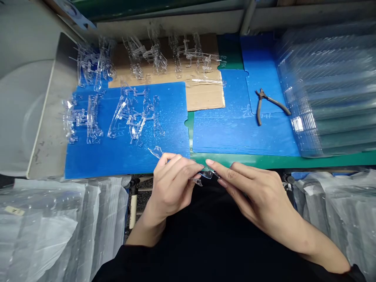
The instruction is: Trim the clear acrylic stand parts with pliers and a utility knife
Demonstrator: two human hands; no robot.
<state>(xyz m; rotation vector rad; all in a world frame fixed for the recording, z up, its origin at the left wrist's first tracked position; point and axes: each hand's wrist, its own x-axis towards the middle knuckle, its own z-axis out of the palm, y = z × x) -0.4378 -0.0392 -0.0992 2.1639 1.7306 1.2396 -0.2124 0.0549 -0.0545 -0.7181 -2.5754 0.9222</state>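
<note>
You face a green-topped bench, with a grey ledge along its far side and a pale tub to the left; dark floor shows below, past plastic sheeting near you.

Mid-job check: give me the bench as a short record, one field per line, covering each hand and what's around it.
left hand: pinches a small clear plastic part
right hand: pinches the same part from the other side
nearby: curved clear plastic piece by the left hand
bench: clear moulded parts on blue corrugated board and cardboard; pliers; stacked clear trays
</note>
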